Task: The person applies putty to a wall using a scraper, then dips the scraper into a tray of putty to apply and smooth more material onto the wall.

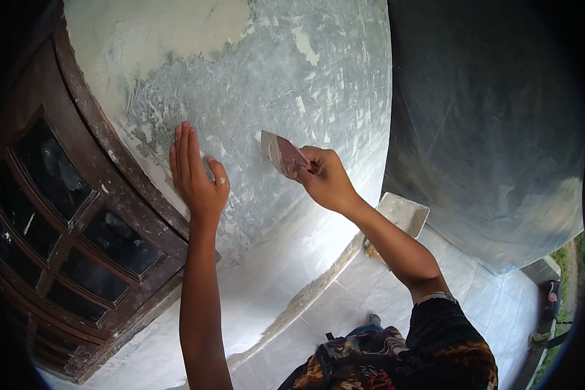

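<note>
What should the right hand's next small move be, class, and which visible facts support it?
Probably a short stroke of the scraper over the patchy grey wall. The right hand already grips it, pale smears show on its blade, and the wall around it is streaked unevenly. I can't tell whether the blade touches yet.

One scraper [281, 153] in the right fingers [314, 155], one tray [405, 213] below them, one door [71, 229] beside the left fingers [184, 151].
</note>
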The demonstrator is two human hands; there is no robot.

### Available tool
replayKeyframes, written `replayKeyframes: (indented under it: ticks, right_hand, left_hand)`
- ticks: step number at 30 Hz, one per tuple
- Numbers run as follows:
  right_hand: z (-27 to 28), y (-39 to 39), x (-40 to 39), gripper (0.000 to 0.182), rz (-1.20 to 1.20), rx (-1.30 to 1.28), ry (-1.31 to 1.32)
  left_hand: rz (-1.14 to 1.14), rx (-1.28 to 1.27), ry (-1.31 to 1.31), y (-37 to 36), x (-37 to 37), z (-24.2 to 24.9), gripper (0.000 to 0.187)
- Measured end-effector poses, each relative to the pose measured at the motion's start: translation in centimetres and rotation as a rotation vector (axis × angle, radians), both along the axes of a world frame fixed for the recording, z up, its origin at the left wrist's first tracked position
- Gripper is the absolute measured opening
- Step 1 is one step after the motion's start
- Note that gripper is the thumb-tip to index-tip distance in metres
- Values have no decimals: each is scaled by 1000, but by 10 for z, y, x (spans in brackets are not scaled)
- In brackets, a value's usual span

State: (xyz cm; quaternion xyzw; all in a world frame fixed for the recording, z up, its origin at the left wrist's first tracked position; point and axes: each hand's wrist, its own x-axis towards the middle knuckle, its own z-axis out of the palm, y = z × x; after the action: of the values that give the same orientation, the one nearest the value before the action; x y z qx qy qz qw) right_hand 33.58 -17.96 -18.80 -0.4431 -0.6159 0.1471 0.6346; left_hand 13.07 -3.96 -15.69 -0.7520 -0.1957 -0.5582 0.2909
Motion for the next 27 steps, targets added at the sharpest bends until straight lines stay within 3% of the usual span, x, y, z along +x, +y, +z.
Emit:
replayKeyframes:
  ticks: [1,5,13,21,27]
  right_hand:
    - [-10,2,16,14,130,-65,184]
    - [-40,-12,70,18,272,-153,532]
    - [-110,-41,191,18,288,-348,804]
    - [-190,-67,288,13,230,-439,1145]
    - [-258,-71,340,19,93,-529,1197]
  left_hand:
    - [-45,-43,-42,-4,7,-10,60]
    - [-147,-160,-99,-16,52,-44,61]
    - [-235,-386,-94,-42,192,-115,54]
    - [-327,-771,-33,-70,315,-201,43]
    - [-447,-983,8,-72,380,-265,43]
